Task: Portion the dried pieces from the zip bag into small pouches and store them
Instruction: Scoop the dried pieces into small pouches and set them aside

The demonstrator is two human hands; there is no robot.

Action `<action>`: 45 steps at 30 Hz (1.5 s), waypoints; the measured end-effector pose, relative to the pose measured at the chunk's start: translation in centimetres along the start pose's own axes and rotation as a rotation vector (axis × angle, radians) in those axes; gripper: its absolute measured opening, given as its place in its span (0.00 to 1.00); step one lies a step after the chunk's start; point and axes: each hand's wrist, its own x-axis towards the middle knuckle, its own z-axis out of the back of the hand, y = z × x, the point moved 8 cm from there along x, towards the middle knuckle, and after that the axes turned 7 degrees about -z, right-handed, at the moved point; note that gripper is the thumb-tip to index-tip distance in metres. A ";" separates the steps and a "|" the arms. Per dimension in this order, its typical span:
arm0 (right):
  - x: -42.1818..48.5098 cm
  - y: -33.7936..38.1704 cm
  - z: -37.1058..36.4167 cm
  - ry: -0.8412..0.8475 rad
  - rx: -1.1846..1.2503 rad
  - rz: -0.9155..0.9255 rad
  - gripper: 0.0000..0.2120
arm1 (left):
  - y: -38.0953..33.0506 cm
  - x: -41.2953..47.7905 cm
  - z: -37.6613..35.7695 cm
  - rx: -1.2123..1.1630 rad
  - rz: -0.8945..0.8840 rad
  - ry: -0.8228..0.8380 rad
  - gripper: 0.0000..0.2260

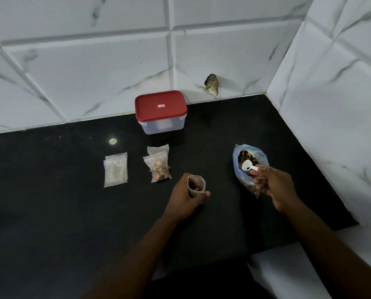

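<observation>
Zip bag (250, 167) stands open at the right, right hand (273, 186) pinching a white scoop (248, 166) at its mouth. Left hand (187, 196) wrapped round a part-filled pouch (196, 186). A squeezed pouch mouth could spill pieces. The label on the red lid (161, 106) is unreadable.

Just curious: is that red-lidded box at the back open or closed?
Closed: the red lid sits flat on the clear box, covering its whole top.

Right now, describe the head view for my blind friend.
A left hand holds an open pouch while the right hand holds a scoop in the zip bag. A filled pouch, empty pouches and a red-lidded box lie beyond.
</observation>
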 end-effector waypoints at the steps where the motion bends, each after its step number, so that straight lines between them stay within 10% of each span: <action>1: 0.4 -0.1 -0.1 -0.018 -0.044 0.009 0.10 | 0.2 -0.1 0.1 -0.001 0.008 0.001 0.15; 12: -2.9 3.1 -1.7 -0.463 -1.076 0.566 0.14 | 0.6 -0.6 0.8 0.021 -0.015 0.009 0.15; 26: -5.8 0.8 -7.9 -0.176 -0.876 0.708 0.13 | 0.1 -0.5 1.0 0.022 -0.025 0.031 0.17; 33: -9.2 0.1 -11.7 0.260 -0.616 0.587 0.17 | -0.5 -0.5 0.7 0.094 -0.020 0.048 0.19; 45: -10.0 -0.3 -12.9 0.267 -0.661 0.634 0.11 | -0.1 -1.0 0.8 0.206 0.082 0.092 0.24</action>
